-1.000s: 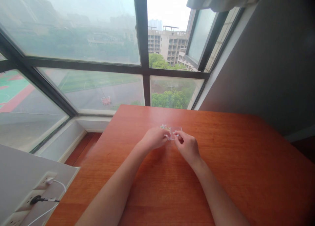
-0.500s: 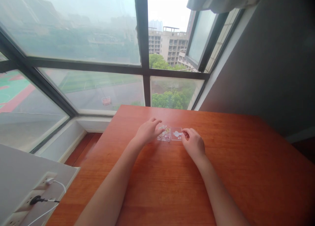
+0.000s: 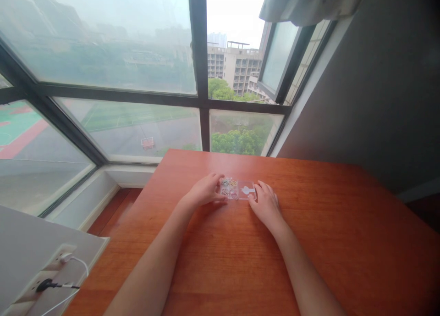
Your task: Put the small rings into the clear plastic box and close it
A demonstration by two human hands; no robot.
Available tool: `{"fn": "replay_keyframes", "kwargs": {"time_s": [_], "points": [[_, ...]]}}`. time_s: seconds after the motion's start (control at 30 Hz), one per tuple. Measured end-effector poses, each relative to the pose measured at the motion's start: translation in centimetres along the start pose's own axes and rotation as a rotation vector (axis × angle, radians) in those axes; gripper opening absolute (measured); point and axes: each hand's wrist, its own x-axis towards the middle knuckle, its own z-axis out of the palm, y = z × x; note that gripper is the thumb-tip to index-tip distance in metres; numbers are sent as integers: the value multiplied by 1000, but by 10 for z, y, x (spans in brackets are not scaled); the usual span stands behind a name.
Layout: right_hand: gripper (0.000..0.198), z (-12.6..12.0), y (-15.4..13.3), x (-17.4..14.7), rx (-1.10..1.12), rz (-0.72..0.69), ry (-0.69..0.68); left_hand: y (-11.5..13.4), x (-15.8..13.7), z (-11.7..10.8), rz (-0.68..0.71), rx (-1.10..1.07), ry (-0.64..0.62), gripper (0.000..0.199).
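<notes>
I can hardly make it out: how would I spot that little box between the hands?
On the wooden table under the window, look between the left hand and right hand. The clear box lies open, with small coloured bits in its left half.

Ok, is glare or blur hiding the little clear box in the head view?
Head view: soft daylight from the window, no hard shadows or glare on the table. The clear box between the left hand and right hand is sharp but tiny; wide-angle distortion bends the frame edges.
</notes>
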Motion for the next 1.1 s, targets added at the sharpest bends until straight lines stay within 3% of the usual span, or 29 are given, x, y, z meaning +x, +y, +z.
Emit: {"fn": "replay_keyframes", "kwargs": {"time_s": [0.3,0.67,0.8,0.93,1.1], "points": [[44,5,5,1,90,-37,68,8,2,6,-32,81,27,71],[57,-10,-8,0,319,18,8,14,1,10,22,156,59,65],[65,-8,-13,-4,459,-92,-19,16,2,14,30,166,74,64],[54,-6,-16,-5,452,-231,-27,17,3,15,52,165,68,61],[39,-6,-18,-4,355,-274,-6,14,3,16,63,155,79,61]]}}
